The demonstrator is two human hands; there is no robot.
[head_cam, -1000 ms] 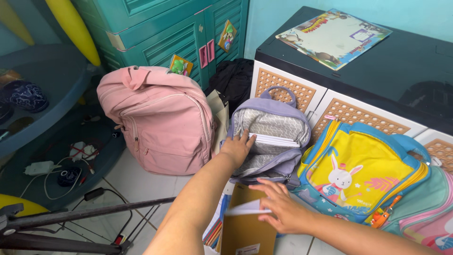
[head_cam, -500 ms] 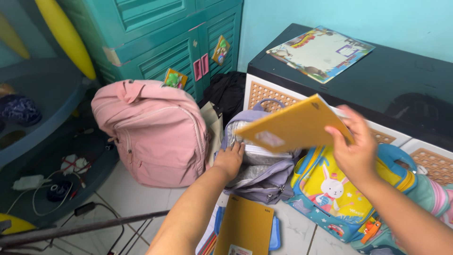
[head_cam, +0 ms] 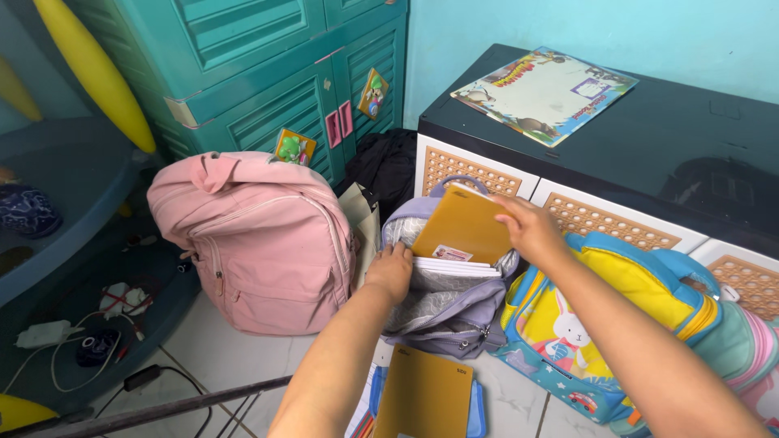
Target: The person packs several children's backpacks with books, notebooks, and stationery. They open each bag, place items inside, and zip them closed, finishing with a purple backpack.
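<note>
A grey-lilac backpack (head_cam: 454, 312) stands open on the floor with white notebooks (head_cam: 454, 266) upright inside. My left hand (head_cam: 391, 270) grips the front edge of its opening and holds it apart. My right hand (head_cam: 529, 229) holds a brown-covered notebook (head_cam: 462, 225) by its upper right corner, with the book's lower edge down in the bag's mouth. A second brown notebook (head_cam: 425, 393) lies on the floor in front of the bag.
A pink backpack (head_cam: 260, 243) leans against a teal cabinet (head_cam: 268, 73) at left. A yellow-and-blue rabbit backpack (head_cam: 600, 324) lies at right, before a dark-topped drawer unit (head_cam: 682, 138) with a picture board (head_cam: 544, 91) on it. Cables (head_cam: 81, 341) and a black rod (head_cam: 178, 405) occupy the lower left.
My right hand lifted a brown notebook off the floor stack, swung it up over the bag, and now lowers it into the opening. My left hand stayed on the bag's rim.
</note>
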